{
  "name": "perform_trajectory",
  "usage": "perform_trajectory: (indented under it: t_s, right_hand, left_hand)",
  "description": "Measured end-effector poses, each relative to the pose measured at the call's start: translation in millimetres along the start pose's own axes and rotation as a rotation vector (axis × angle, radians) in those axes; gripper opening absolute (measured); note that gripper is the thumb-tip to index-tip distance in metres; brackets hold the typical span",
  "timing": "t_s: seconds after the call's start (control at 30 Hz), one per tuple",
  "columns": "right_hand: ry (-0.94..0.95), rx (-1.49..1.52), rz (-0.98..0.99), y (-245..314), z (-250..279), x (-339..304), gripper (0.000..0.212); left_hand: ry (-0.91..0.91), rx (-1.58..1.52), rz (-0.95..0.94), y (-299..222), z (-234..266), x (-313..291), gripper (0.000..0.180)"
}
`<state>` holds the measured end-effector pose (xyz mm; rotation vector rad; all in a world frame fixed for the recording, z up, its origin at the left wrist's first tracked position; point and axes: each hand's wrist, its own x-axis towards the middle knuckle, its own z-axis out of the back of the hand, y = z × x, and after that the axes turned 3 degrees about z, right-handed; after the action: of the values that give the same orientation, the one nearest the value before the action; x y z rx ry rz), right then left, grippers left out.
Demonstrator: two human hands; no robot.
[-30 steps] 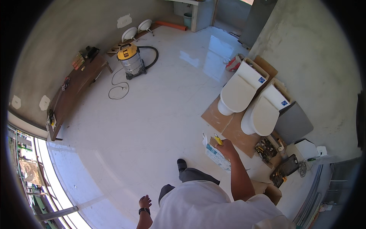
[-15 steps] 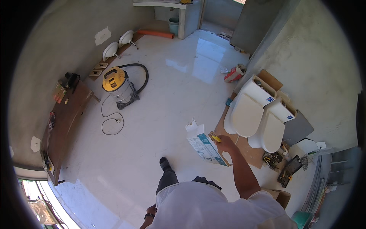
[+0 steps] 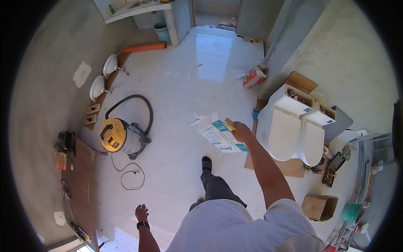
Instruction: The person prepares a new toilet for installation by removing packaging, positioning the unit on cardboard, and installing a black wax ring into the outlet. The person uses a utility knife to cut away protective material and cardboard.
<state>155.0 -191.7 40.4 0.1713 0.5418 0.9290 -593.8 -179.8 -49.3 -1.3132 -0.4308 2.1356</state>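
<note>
My right hand (image 3: 241,132) is closed at the top edge of a white and teal cardboard box (image 3: 216,135), held out ahead of me over the floor, its far flaps open. A small yellow object (image 3: 230,127) is also at these fingers; its kind is too small to tell. My left hand (image 3: 142,213), with a dark watch on the wrist, hangs out to the left. Its fingers are apart and nothing is in it.
A yellow-topped shop vacuum (image 3: 126,136) stands at left, its cord (image 3: 133,172) loose on the floor. Two white toilets (image 3: 284,133) are at right near an open toolbox (image 3: 333,169) and a brown carton (image 3: 317,208). A brown table (image 3: 82,180) lines the left wall; two basins (image 3: 98,87) lean beyond it.
I have stepped forward and turned, so the room has shifted in view. My left hand has swung out from my side. The cardboard box stays in my right hand.
</note>
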Motion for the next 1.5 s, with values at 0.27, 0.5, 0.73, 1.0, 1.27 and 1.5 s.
perform_trajectory:
  t_s: [0.27,0.5,0.73,1.0,1.27,1.5]
  right_hand:
    - [-0.131,-0.096,0.075,23,4,169,0.032]
    - [0.073,-0.201,0.039,52,-116,198,0.028]
    - [0.324,-0.201,-0.043,42,-331,249,0.04]
    - [0.681,-0.011,-0.175,66,-424,232,0.027]
    - [0.662,0.378,-0.385,18,-295,94,0.038]
    - [0.3,0.768,-0.881,-70,-137,-52,0.073]
  left_hand:
    - [0.142,0.334,-0.057,-61,-138,-6,0.067]
    - [0.28,0.5,-0.082,-157,-165,44,0.062]
    - [0.24,0.511,0.023,-220,-177,134,0.059]
    - [0.282,0.791,0.137,-205,-163,166,0.063]
    - [0.726,0.99,-0.44,-326,-293,107,0.073]
    - [1.631,0.793,-0.571,-484,-410,-106,0.097]
